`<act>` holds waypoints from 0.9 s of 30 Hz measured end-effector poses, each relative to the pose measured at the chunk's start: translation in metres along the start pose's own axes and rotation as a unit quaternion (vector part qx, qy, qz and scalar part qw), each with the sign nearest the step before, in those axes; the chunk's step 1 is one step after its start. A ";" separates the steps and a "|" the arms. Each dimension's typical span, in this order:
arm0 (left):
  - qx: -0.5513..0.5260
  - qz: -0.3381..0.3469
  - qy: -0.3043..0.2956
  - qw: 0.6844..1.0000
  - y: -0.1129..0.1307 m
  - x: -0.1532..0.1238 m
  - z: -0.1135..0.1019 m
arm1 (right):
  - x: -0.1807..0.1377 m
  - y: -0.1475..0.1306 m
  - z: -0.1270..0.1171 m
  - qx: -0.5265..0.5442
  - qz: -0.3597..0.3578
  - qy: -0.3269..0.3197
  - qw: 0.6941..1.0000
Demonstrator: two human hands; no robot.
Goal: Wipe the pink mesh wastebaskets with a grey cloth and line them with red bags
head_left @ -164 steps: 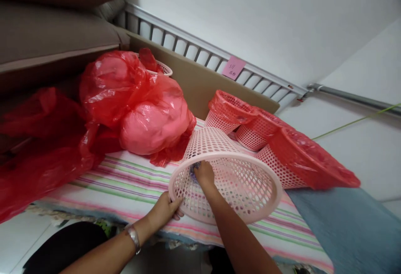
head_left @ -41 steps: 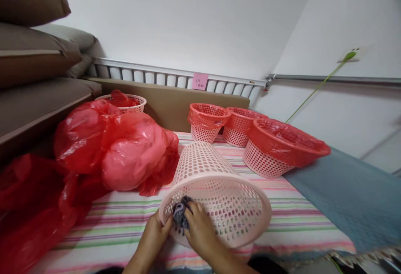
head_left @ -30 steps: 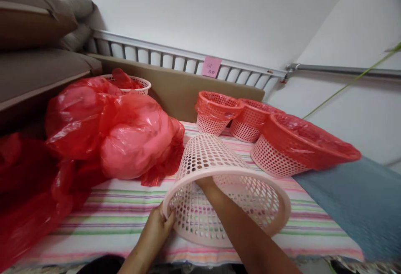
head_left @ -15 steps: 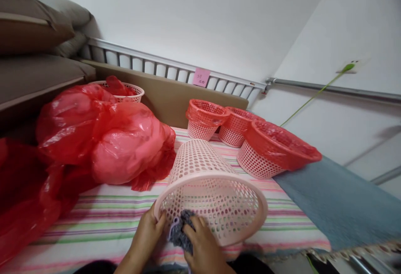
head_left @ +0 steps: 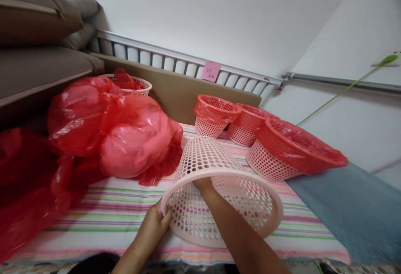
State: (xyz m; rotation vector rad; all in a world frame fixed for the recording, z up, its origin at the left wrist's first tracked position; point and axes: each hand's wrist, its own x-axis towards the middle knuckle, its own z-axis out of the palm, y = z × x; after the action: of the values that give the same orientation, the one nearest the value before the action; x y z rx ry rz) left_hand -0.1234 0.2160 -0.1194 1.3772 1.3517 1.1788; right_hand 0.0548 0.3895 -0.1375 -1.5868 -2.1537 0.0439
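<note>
A pale pink perforated plastic waste basket (head_left: pixel 206 153) lies on its side, mouth toward me. My left hand (head_left: pixel 159 219) grips its rim at the left, thumb inside the mouth. My right hand (head_left: pixel 203 183) reaches deep into the basket, up against the upper left wall. Its fingers are behind that wall. Dark patches show through the holes there, where the grey cloth seen earlier in this hand appears to be; the cloth itself is hidden.
Three baskets with red bag liners (head_left: pixel 216 109) stand at the back right. Puffy red plastic bags (head_left: pixel 134 140) lie on the left, before another basket (head_left: pixel 145 87). Beneath is a striped cloth (head_left: pixel 115 207); cushions (head_left: pixel 40 69) are stacked at left.
My right hand has moved from the basket's mouth, where it held a grey cloth, deep inside. My left hand stays on the rim. The view has shifted slightly.
</note>
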 end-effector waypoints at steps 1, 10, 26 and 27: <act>-0.004 0.004 0.014 1.000 -0.001 0.001 0.000 | 0.002 0.002 0.001 0.002 0.001 0.004 1.000; -0.137 -0.162 -0.062 0.975 -0.033 -0.018 0.051 | -0.022 -0.004 -0.014 0.007 0.039 0.010 0.999; -0.094 -0.083 -0.047 0.991 -0.010 -0.013 0.033 | -0.145 -0.040 -0.045 0.035 -0.019 -0.055 0.998; -0.086 -0.102 -0.047 0.990 -0.009 -0.012 0.029 | -0.126 -0.038 -0.040 0.030 -0.024 -0.045 0.998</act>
State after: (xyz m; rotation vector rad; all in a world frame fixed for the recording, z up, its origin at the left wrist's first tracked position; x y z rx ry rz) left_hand -0.0967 0.2051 -0.1345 1.1293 1.2617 1.0539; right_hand 0.0646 0.2524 -0.1338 -1.5255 -2.2363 0.1659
